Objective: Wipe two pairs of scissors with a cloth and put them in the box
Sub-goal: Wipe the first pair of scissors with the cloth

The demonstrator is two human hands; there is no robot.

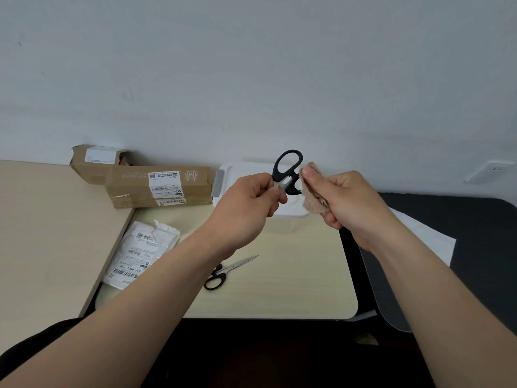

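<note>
Scissors [288, 170] gripped by blades in our left hand [246, 208]; right hand [349, 200] clutches cloth [312, 194] against handles, wiping. Next likely box [251, 175], then second pair [223, 271] by tabletop front edge.

Box [232, 170] at rear of tabletop [293, 275], by the wall. Left of it we log a front carton [159, 186], with a rear carton [92, 166] behind. Mailer bag [140, 253] lies before them, lying scissors [237, 264] right of the bag. Before the box, left hand [246, 208] grips held scissors [292, 182]; right hand [352, 200] holds cloth [312, 198] just right of them.
</note>
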